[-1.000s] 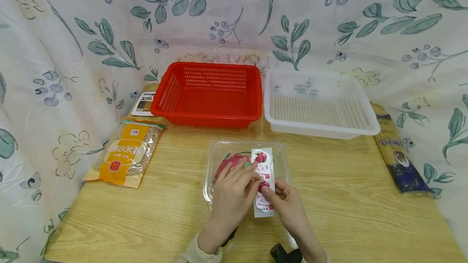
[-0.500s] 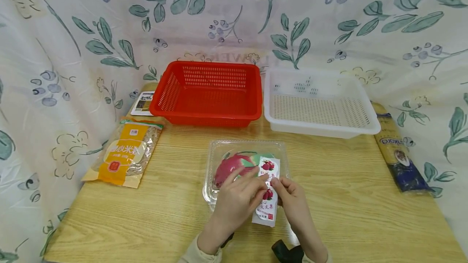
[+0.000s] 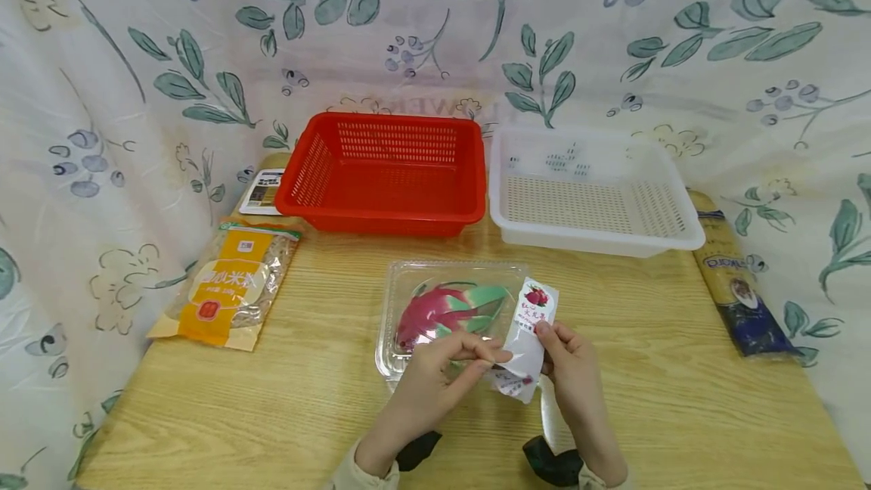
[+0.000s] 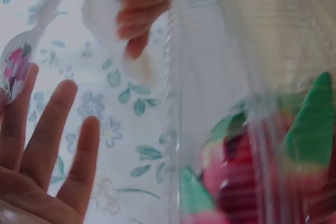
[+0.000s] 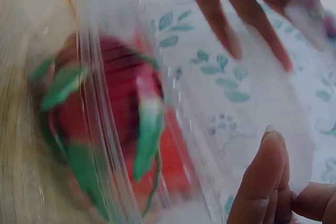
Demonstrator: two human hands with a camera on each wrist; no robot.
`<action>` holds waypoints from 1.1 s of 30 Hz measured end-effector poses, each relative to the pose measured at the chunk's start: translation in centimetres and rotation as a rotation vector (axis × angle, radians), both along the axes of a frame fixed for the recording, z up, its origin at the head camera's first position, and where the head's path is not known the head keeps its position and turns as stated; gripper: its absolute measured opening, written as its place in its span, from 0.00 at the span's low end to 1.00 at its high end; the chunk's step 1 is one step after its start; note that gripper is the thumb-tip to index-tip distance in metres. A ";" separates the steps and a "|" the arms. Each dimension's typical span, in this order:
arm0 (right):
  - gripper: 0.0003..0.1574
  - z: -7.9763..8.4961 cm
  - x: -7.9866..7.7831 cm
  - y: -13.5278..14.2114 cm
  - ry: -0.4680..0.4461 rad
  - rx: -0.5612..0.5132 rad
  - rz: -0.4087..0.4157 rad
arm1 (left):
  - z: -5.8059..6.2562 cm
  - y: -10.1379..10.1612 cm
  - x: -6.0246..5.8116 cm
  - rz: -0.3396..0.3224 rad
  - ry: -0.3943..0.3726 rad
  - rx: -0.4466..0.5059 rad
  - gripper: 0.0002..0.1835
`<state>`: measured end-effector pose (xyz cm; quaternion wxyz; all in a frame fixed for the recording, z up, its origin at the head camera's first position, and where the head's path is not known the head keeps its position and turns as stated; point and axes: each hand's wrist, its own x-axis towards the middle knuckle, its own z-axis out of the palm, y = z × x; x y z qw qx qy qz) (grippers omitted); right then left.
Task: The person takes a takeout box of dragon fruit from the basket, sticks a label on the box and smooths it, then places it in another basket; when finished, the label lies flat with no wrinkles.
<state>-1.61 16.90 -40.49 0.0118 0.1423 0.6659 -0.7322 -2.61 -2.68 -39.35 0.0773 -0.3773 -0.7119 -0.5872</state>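
Observation:
My right hand (image 3: 574, 373) pinches a white strip of labels (image 3: 534, 307) printed with red dragon fruit and writing. In the head view the strip is tilted and curls at its lower part. My left hand (image 3: 442, 369) pinches a label at that curling part, its thumb and forefinger together. The left wrist view has this label (image 4: 16, 61) lifting off at the left edge, other fingers spread. Beneath both hands lies a clear lidded plastic box (image 3: 383, 339) with a pink and green dragon fruit (image 3: 432, 312) inside. The right wrist view shows the strip's blank back (image 5: 278, 108).
A red basket (image 3: 384, 225) and a white basket (image 3: 599, 240) stand side by side at the back. An orange food bag (image 3: 227, 286) lies left, with a flat white pack (image 3: 261, 193) behind it. At the right edge is a yellow-blue bag (image 3: 742, 293).
Both hands moved with the strip, the right hand going rightward. The strip tilted and its lower part now curls as the left hand pulls at a label. More of the dragon fruit shows.

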 end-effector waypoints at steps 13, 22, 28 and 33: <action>0.10 -2.1 -0.5 6.2 -0.122 0.136 -0.030 | 2.9 -3.6 -3.3 0.330 -0.493 -0.209 0.09; 0.17 -3.5 -0.8 9.0 -0.271 0.372 0.110 | 4.1 -3.4 -6.1 0.372 -0.325 -0.446 0.15; 0.20 -4.7 -1.3 9.7 -0.300 0.537 0.233 | 3.5 -2.6 -7.0 0.324 -0.332 -0.599 0.17; 0.18 -4.9 -1.6 9.8 -0.311 0.626 0.220 | 2.9 -2.4 -7.9 0.275 -0.244 -0.711 0.21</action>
